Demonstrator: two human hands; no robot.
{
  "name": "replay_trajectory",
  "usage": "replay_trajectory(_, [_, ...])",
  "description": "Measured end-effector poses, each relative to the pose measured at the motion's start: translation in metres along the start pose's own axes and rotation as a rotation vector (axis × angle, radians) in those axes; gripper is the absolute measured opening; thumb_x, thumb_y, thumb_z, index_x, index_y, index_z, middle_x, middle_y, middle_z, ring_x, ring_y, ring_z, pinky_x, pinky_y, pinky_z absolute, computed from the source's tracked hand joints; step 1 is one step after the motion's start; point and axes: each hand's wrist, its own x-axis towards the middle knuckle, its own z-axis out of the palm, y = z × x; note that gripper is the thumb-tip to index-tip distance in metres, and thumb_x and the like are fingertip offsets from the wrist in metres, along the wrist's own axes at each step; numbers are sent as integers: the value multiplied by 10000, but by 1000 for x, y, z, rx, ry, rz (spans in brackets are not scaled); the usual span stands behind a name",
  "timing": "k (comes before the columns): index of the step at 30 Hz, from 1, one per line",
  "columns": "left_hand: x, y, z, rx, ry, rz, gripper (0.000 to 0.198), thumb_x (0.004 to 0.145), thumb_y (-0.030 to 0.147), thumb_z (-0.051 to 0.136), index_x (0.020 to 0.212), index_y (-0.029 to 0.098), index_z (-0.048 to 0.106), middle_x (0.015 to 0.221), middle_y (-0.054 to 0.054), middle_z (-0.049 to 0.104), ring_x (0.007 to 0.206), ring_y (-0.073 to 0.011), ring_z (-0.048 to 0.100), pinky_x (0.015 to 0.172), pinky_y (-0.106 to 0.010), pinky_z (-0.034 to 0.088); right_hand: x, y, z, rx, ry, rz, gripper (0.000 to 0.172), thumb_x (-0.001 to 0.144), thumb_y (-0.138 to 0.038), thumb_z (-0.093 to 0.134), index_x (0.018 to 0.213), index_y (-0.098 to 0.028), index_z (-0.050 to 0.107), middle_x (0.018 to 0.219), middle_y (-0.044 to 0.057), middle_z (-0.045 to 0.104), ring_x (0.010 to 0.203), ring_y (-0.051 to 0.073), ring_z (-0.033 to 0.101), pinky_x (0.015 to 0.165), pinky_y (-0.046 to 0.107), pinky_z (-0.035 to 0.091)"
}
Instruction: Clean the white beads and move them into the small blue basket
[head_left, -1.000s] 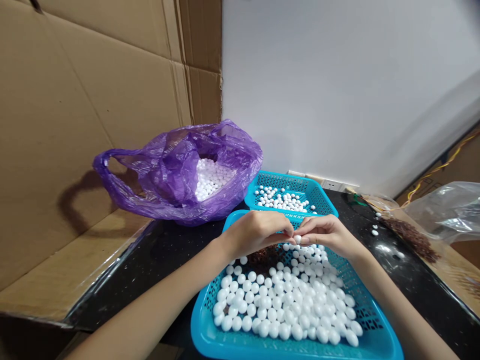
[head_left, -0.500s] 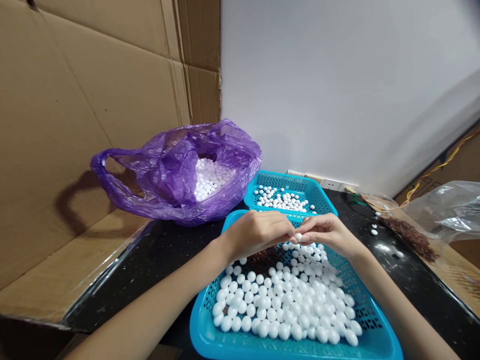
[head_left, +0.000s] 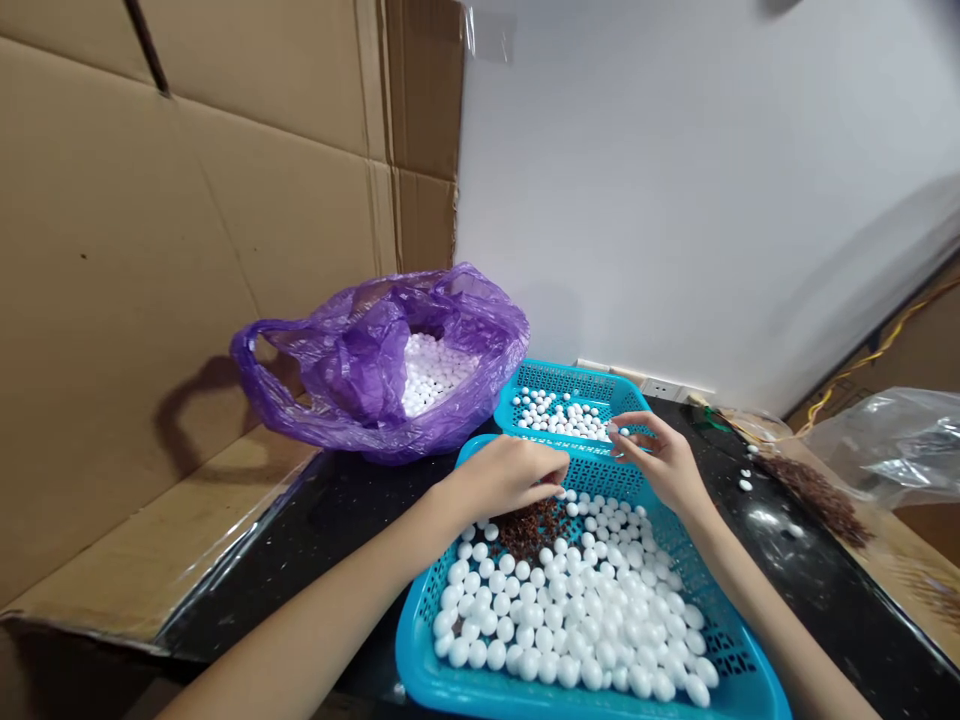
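Note:
My left hand [head_left: 517, 472] is closed, its fingers curled above a heap of small brown pieces [head_left: 531, 530] in the front blue basket [head_left: 442, 690]. Whatever its fingertips hold is too small to make out. Many white balls [head_left: 592, 620] fill most of that basket. Over the near right edge of the rear blue basket [head_left: 517, 364] is my right hand [head_left: 654, 458], with thumb and fingers apart. Smaller-looking white balls [head_left: 562, 415] lie in the rear basket, and one shows through the gap between the right fingers.
A purple plastic bag [head_left: 360, 370] with white balls inside stands at the left, against cardboard [head_left: 187, 230]. On the black tabletop [head_left: 765, 560] at the right lie a few white balls and a brown heap [head_left: 814, 490], near a clear plastic bag [head_left: 892, 440]. Sockets [head_left: 664, 389] line the wall.
My hands were together at a white ball and have since parted. The right one has moved to the rear basket and opened its fingers; the left one has lowered towards the brown pieces.

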Motion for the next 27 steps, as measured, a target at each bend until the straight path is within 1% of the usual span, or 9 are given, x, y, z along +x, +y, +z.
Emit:
replay_trajectory(3, [-2, 0, 1, -9, -97, -52, 89, 810, 258, 620, 770, 180, 606, 729, 29, 667, 681, -124, 613, 559, -208, 347, 2, 5, -2, -54, 50, -23, 289, 766, -406, 637, 939, -182, 578, 912, 77, 644, 735, 198, 642, 700, 371, 543])
replay_trajectory(6, [-2, -1, 2, 1, -129, -70, 79, 806, 262, 623, 774, 192, 640, 769, 24, 687, 730, -139, 629, 590, -212, 365, 4, 9, -5, -137, 121, -99, 357, 780, -393, 622, 1069, -191, 565, 1109, 110, 603, 1003, 247, 589, 852, 403, 485])
replay_trajectory(9, [-2, -2, 4, 16, -175, -69, 79, 796, 231, 614, 753, 200, 672, 764, 14, 692, 750, -153, 636, 596, -216, 377, 2, 6, -4, -181, 99, -160, 303, 808, -369, 594, 1054, -194, 574, 1112, 105, 598, 1008, 229, 570, 823, 359, 480])
replay_trajectory(12, [-3, -2, 5, 9, -194, -65, 94, 763, 178, 602, 731, 200, 688, 741, 6, 687, 729, -154, 637, 589, -214, 388, -4, -3, 1, -239, -179, -184, 183, 838, -354, 558, 893, -189, 614, 883, 64, 641, 744, 170, 584, 622, 280, 463])
replay_trajectory(14, [-3, -2, 6, -1, -200, -65, 105, 741, 162, 594, 728, 198, 691, 736, 2, 685, 709, -152, 634, 584, -213, 396, -7, -7, 5, -291, -442, -154, 177, 839, -346, 561, 854, -186, 636, 766, 35, 635, 598, 131, 533, 519, 245, 401])
replay_trajectory(16, [-4, -2, 6, -8, -211, -76, 110, 731, 165, 588, 738, 195, 694, 742, -4, 685, 695, -154, 630, 577, -215, 403, -10, -9, 7, -337, -600, -94, 180, 831, -336, 572, 859, -179, 654, 673, 10, 608, 494, 98, 454, 455, 227, 328])
replay_trajectory(18, [-4, -1, 6, -14, -216, -93, 115, 727, 173, 584, 748, 193, 695, 746, -8, 684, 685, -154, 625, 572, -215, 409, -10, -8, 8, -372, -661, -47, 185, 815, -330, 590, 880, -176, 669, 619, -6, 578, 464, 88, 410, 440, 220, 289])
replay_trajectory(23, [-5, -1, 7, -43, -250, -101, 126, 683, 196, 606, 770, 200, 697, 761, -1, 677, 683, -150, 615, 567, -213, 417, -10, -6, 7, -382, -835, 14, 281, 791, -326, 618, 1046, -212, 654, 543, -43, 516, 475, 102, 431, 477, 214, 318])
replay_trajectory(27, [-5, 0, 6, -60, -277, -95, 122, 674, 200, 601, 759, 196, 688, 760, -2, 667, 673, -151, 606, 550, -216, 410, -11, -7, 8, -420, -831, -13, 255, 819, -327, 581, 1036, -218, 658, 533, -50, 462, 479, 100, 388, 473, 213, 288])
